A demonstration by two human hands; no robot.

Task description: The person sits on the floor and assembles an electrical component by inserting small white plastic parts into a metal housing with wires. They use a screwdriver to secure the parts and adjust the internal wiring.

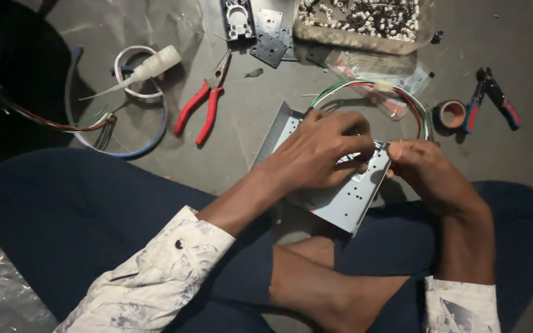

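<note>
The thin, stiff plate (334, 197) looks light; left hand (322, 154) presses it flat, right hand (424, 166) pinching something small, edges being best holds.

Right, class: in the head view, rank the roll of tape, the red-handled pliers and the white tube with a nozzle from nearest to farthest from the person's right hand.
From the right hand:
1. Roll of tape, just above and right of the hand, on the floor.
2. Red-handled pliers, left of the metal plate.
3. White tube with a nozzle, far upper left.
</note>
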